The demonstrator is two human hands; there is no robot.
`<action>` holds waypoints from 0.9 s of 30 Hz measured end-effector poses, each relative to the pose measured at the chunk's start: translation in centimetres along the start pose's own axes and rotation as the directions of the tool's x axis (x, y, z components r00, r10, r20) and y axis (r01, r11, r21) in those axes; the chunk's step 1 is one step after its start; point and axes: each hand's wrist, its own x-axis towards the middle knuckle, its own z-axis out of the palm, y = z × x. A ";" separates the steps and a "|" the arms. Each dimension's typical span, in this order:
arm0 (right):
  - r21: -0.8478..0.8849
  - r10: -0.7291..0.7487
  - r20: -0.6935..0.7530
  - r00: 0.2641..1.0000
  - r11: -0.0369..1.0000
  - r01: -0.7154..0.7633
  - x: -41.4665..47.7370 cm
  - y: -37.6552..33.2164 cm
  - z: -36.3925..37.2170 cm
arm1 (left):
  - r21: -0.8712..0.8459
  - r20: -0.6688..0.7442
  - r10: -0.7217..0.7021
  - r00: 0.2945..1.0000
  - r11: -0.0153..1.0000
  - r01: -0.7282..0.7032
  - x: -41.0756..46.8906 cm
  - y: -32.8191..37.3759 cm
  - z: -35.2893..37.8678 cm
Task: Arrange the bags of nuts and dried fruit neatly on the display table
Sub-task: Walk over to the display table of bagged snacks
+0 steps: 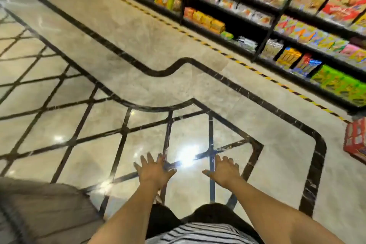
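My left hand and my right hand are both stretched out in front of me over the marble floor, palms down and fingers spread, holding nothing. No bag of nuts or dried fruit shows near them. The corner of a dark wooden surface, perhaps the display table, lies at the lower left, blurred. The whole view is motion-blurred.
Black shelving full of colourful snack packets runs along the upper right, edged by yellow-black floor tape. A stack of red boxes stands at the right edge. Glossy tiled floor with dark inlay lines fills the middle.
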 end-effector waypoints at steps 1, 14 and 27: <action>-0.015 -0.043 0.012 0.999 0.999 0.043 0.6 -2.2 0.2 | -0.012 0.016 -0.033 0.999 0.999 0.033 0.2 -1.9 0.0; -0.232 -0.484 0.115 0.868 0.836 0.497 4.2 -26.0 -0.1 | -0.344 0.081 -0.474 0.877 0.813 0.471 -0.1 -18.7 0.1; -0.347 -0.848 0.302 0.435 0.327 0.879 8.4 -50.9 -4.2 | -0.551 -0.039 -0.773 0.633 0.545 0.632 1.7 -29.3 -6.9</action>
